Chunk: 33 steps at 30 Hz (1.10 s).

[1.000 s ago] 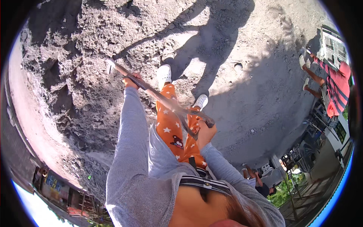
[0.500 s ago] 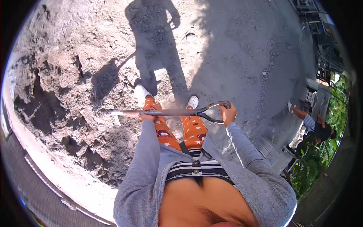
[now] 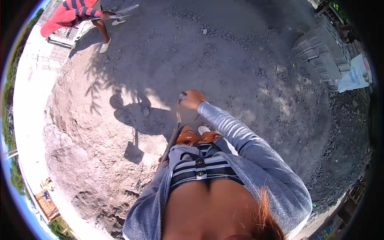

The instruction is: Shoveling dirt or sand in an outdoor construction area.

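Observation:
My right hand (image 3: 193, 99) is closed around the grip of a shovel (image 3: 173, 138), out in front of me. From that grip, the handle slopes down and back along the left side of my body. Low on the shaft, beside my left hip, my left hand (image 3: 163, 163) is wrapped round it, mostly hidden by the grey sleeve and the shaft. The blade itself is out of sight; its squarish shadow (image 3: 134, 153) falls on the pale ground to the left.
Another person (image 3: 76, 18) in a red and dark striped top works with a shovel at the far left. Stacked grey blocks (image 3: 320, 52) and a white sack (image 3: 355, 76) stand at the far right. Rough rubble (image 3: 104, 204) lies at the near left, loose gravel (image 3: 340, 132) at right.
I have turned to the right, bringing the other person and block stack into view. The shovel has swung from lying level across my legs to pointing back along my left side.

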Tool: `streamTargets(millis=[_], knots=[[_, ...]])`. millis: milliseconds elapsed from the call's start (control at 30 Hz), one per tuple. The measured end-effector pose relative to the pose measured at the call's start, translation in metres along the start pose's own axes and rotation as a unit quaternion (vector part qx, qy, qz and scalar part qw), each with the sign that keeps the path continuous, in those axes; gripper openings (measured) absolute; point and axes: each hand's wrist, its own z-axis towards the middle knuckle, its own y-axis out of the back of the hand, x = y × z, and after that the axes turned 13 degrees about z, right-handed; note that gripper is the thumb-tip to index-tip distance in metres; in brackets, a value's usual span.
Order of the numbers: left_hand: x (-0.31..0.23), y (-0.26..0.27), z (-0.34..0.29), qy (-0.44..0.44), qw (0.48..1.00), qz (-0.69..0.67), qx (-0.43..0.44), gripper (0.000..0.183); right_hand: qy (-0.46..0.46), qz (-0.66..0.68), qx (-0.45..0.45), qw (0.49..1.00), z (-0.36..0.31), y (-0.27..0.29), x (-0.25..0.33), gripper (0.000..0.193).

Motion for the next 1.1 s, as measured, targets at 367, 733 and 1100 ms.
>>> streamTargets(millis=[367,733,1100], knots=[[0.243,-0.228,0.088,0.110,0.993,-0.045,-0.011,0.020,0.032,-0.018,-0.109,0.993,0.148,0.228,0.026,0.031],[0.578,-0.398,0.184,0.027,0.956,0.259,-0.139,0.024,-0.186,0.171,-0.238,0.938,0.269,0.516,-0.148,0.016],[0.910,-0.510,0.154,-0.129,0.775,0.619,-0.009,0.048,-0.391,0.533,-0.366,0.656,0.195,0.602,-0.388,0.012]])
